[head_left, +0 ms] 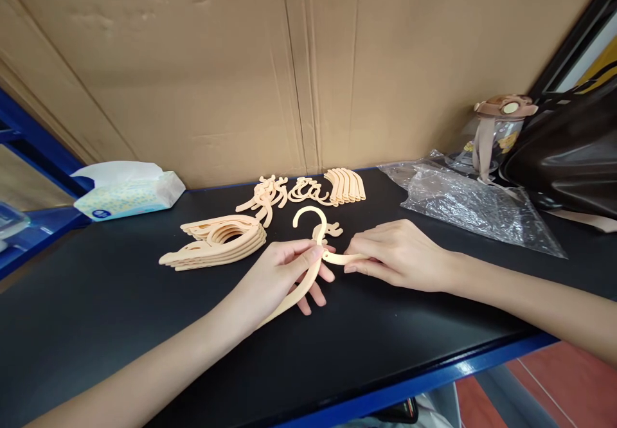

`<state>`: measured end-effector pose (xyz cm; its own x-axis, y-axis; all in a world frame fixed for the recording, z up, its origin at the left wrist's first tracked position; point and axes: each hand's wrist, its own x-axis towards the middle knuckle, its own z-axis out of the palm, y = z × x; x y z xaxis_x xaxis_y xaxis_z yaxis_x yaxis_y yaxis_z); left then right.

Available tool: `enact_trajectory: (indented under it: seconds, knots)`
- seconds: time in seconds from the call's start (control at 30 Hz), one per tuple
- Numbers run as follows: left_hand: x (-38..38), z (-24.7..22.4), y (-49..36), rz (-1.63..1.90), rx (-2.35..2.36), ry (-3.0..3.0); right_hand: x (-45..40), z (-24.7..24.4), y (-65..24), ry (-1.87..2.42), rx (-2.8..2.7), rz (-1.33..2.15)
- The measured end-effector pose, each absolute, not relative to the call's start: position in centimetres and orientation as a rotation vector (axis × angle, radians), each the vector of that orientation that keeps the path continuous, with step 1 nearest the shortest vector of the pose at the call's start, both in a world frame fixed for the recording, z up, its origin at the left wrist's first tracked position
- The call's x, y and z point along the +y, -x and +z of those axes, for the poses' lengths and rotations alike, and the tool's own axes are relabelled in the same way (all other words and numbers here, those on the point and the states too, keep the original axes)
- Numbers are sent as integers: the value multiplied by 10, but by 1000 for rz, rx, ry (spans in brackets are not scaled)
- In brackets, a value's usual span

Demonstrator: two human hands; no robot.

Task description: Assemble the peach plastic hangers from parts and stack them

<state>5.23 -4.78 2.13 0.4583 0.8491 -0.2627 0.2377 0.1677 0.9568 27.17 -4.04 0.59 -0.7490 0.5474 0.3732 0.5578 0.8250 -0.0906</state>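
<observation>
Between thumb and fingers, my left hand [289, 267] pinches a cream plastic hanger [308, 279] near its joint, with the hook standing up and one arm slanting down to the lower left. My right hand [398, 254] is closed around a second curved cream arm piece [340, 259], whose holed end meets the hanger at the joint. Whether the two are fastened cannot be seen. Just behind my hands lies a small cream piece [333, 229], partly hidden. A stack of folded cream hangers [216, 248] rests left of my left hand.
Loose cream pieces [267, 195], hooks [303, 189] and a row of curved arms [346, 186] lie at the back of the black table [385, 331]. A tissue pack [128, 191] is left; clear plastic bag [463, 200], bottle [501, 135] and dark bag [569, 151] are right.
</observation>
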Motion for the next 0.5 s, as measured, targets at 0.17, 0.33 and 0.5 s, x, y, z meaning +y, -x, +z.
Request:
enact_trajectory:
  seconds: [0.17, 0.33, 0.5]
  knots:
    - [-49, 18, -54, 554, 1052, -1464, -41, 6, -271, 863, -2633, 14]
    - [-47, 15, -52, 504, 1063, -1519, -42, 7, -272, 868, -2613, 66]
    - [-47, 14, -52, 472, 1052, -1541, -39, 6, -275, 828, -2637, 69]
